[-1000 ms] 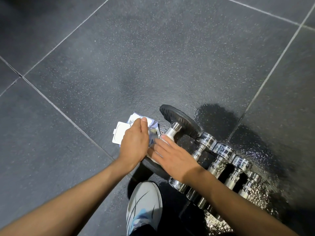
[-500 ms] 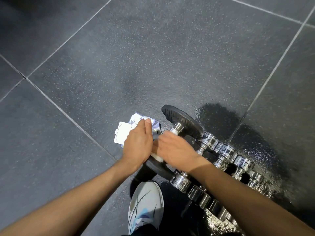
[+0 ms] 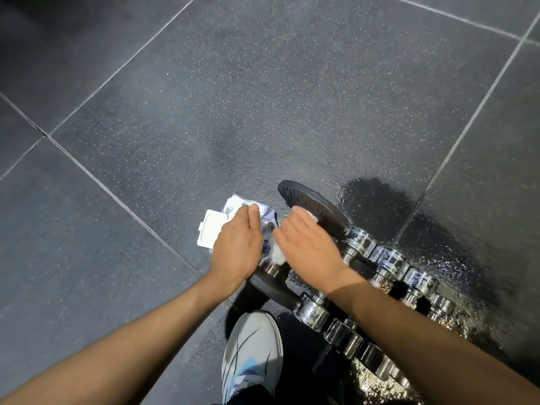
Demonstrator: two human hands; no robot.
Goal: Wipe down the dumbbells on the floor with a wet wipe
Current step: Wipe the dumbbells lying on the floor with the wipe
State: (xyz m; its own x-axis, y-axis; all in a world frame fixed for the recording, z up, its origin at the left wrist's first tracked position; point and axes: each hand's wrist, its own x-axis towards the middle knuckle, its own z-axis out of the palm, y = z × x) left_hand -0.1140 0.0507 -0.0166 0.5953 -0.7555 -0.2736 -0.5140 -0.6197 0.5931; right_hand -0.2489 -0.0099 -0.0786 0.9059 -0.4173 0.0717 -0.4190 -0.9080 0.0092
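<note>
1. While the right hand (image 3: 309,247) lies over the bar of the black-plated dumbbell (image 3: 317,206), its fingers are nearly straight and press a wet wipe (image 3: 277,254) onto it.
2. Dumbbell axis on the floor (image 3: 263,112): 1 o'clock to 7 o'clock. The far plate touches the fingertips, so the next stroke probably follows that line.
3. Left hand (image 3: 238,244), at 9 o'clock of the right, rests on the wipe pack (image 3: 209,232); whether its fingers curl cannot be told.
4. Chrome dumbbells (image 3: 385,258): a row toward 4 o'clock, nearer the right hand.

Left hand (image 3: 236,247) holds the wipe packet (image 3: 211,230); right hand (image 3: 309,247) presses a wet wipe (image 3: 278,254) onto a dumbbell (image 3: 315,200).
</note>
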